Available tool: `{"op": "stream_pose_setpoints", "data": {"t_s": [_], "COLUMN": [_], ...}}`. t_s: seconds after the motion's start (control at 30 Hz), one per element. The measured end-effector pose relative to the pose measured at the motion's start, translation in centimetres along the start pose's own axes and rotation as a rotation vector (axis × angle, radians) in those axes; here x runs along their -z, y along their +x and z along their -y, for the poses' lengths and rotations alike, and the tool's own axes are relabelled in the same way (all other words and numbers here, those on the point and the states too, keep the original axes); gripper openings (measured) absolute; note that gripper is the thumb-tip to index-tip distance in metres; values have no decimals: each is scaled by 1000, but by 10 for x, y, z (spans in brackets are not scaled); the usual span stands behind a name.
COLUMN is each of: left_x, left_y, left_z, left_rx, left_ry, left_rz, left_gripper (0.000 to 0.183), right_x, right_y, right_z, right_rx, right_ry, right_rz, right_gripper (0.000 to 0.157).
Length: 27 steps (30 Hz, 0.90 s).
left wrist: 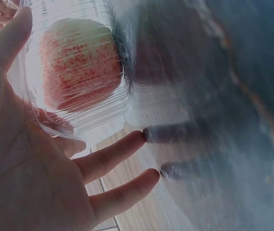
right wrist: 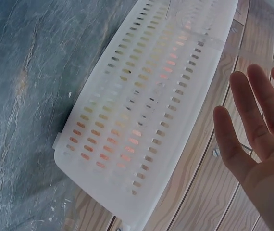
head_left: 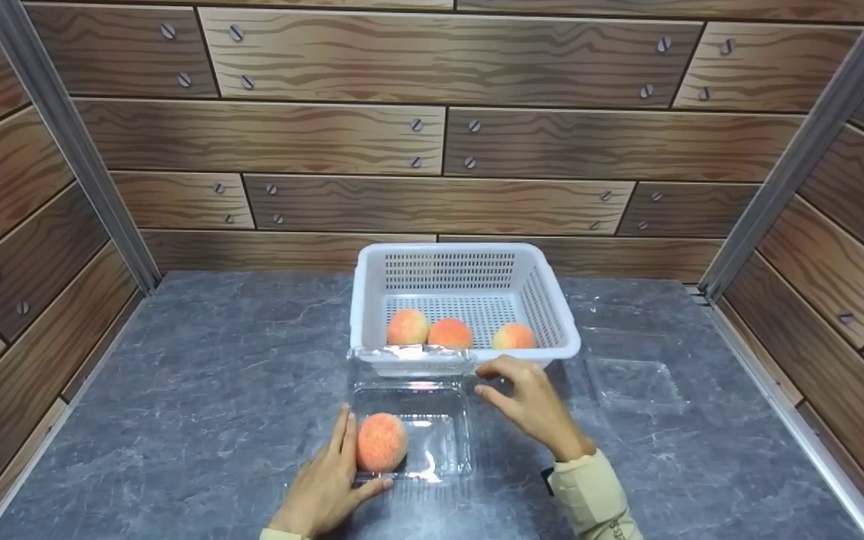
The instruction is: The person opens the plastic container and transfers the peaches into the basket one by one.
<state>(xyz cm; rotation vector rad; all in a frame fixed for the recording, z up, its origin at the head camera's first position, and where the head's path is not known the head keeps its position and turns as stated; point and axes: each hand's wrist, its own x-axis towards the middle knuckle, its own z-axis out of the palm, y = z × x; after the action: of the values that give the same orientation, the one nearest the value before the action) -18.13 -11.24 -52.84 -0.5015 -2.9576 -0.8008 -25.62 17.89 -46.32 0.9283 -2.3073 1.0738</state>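
Note:
A clear plastic clamshell box (head_left: 439, 442) stands on the grey table with its lid (head_left: 409, 364) raised at the back, against the basket's front. One peach (head_left: 381, 442) sits in the box's left part; through the ribbed wall the same peach (left wrist: 81, 65) shows in the left wrist view. My left hand (head_left: 327, 472) rests along the box's left side, fingers extended, thumb at the front corner. Near the lid's right edge is my right hand (head_left: 526, 401), its fingers loosely bent and nothing between them. The right wrist view shows that hand (right wrist: 259, 130) with spread fingers, apart from the basket.
Behind the box stands a white slotted basket (head_left: 563, 337) holding three peaches (head_left: 450, 334) along its front wall. Another clear plastic container (head_left: 634, 382) lies to the right on the table. Wood-patterned walls (head_left: 417, 60) enclose the back and both sides.

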Motion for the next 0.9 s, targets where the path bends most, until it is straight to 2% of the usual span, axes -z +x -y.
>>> {"op": "stream_pose_setpoints", "data": {"t_s": [0.33, 0.73, 0.9], "left_x": [0, 0, -2], "left_y": [0, -1, -1], "left_z": [0, -1, 0], "left_rx": [-4, -5, -3], "left_ry": [2, 4, 10], "left_rz": [-4, -9, -18], "left_gripper": [103, 103, 103], "right_x": [-10, -20, -24], "right_y": [2, 2, 3], "right_z": [9, 17, 20], "right_rx": [-8, -5, 22], "right_ry": [76, 55, 48], "right_rz": [55, 85, 105], "right_gripper": [15, 14, 12]}}
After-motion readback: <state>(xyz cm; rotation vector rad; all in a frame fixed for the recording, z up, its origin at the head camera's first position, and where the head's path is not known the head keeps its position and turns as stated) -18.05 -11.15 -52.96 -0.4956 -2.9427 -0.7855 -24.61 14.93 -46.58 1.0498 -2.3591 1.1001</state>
